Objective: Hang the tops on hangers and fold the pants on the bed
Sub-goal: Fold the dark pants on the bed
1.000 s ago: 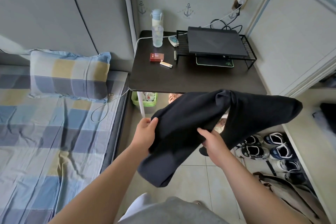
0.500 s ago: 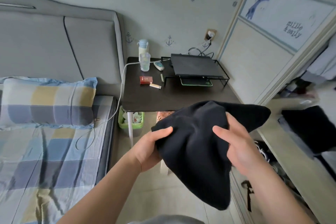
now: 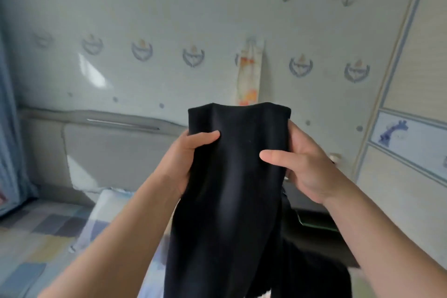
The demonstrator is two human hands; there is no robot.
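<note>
Pale wallpaper [image 3: 150, 19] with small anchors and crest marks filled most of the view, and a padded grey headboard [image 3: 113, 152] ran along its lower part at the left. Below the headboard lay a checked pillow [image 3: 101, 215] on the bed [image 3: 31, 244], whose cover had blue, grey and yellow squares. A blue curtain [image 3: 7, 128] hung at the far left edge. At the right stood a light wardrobe door [image 3: 411, 176] with a blue drawing on one panel.

Both hands held up a black garment [image 3: 237, 189] in front of the wall, in the middle of the view. The left hand [image 3: 186, 159] was closed on its left edge, with the thumb lying over the front of the cloth. The right hand [image 3: 304, 164] gripped the right edge in the same way, its thumb pressed flat on the front. The top hem was stretched almost straight between the two hands, and the rest of the cloth hung down past the lower border of the picture. I could not tell if it was a top or pants.

Behind the garment, at the lower right, a dark table [image 3: 321, 242] was partly visible, blurred. A narrow patterned cloth [image 3: 249, 72] hung on the wall just above the hem. No container could be seen clearly. The space above the bed at the left was open.
</note>
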